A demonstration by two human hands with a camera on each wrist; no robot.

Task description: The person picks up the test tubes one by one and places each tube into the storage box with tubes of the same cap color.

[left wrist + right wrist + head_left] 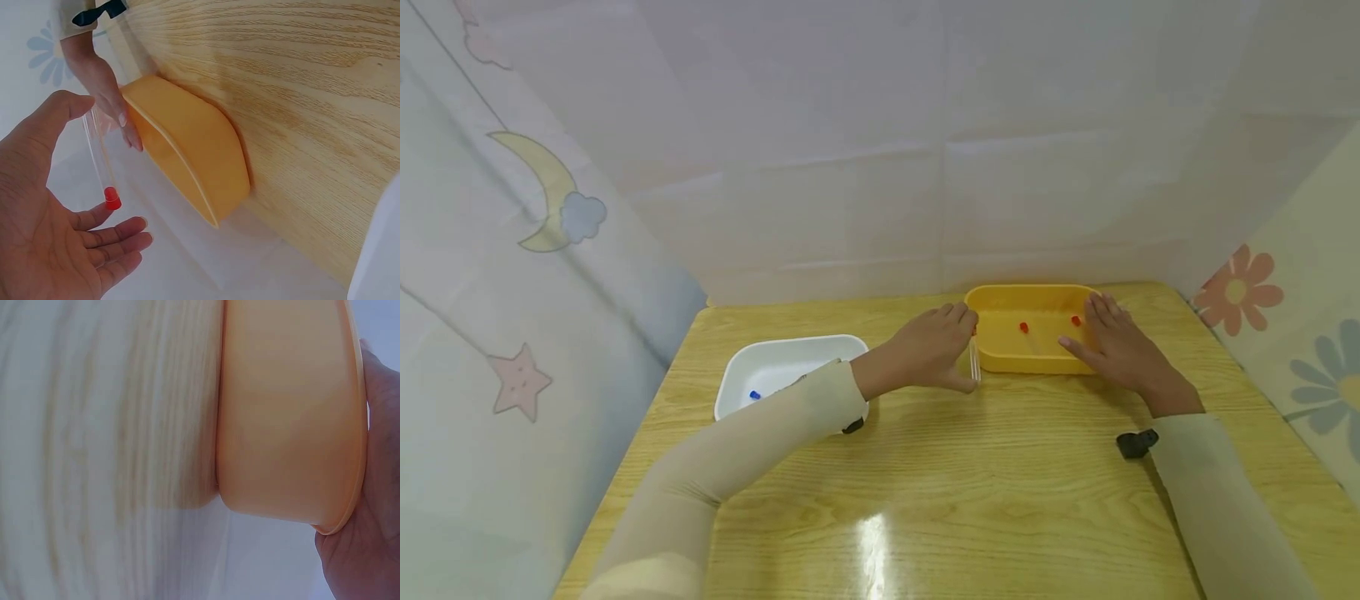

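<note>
Between its thumb and index finger, my left hand point(936, 346) pinches a clear tube point(100, 150) with a red cap point(112, 199); the other fingers are spread apart. The tube is just left of the yellow tray point(1037, 364). My right hand point(1120, 354) rests on that tray's right end, fingers extended along the rim and thumb toward the inside. Two small red pieces point(1024, 327) lie in the yellow tray; whether clear tubes are attached to them is hard to tell.
A white tray point(737, 371) stands to the left, partly hidden by the left forearm, with a small blue piece point(755, 395) inside. Both trays stand on a wood-grain table point(985, 492). Hanging cloth point(850, 167) encloses the back and sides.
</note>
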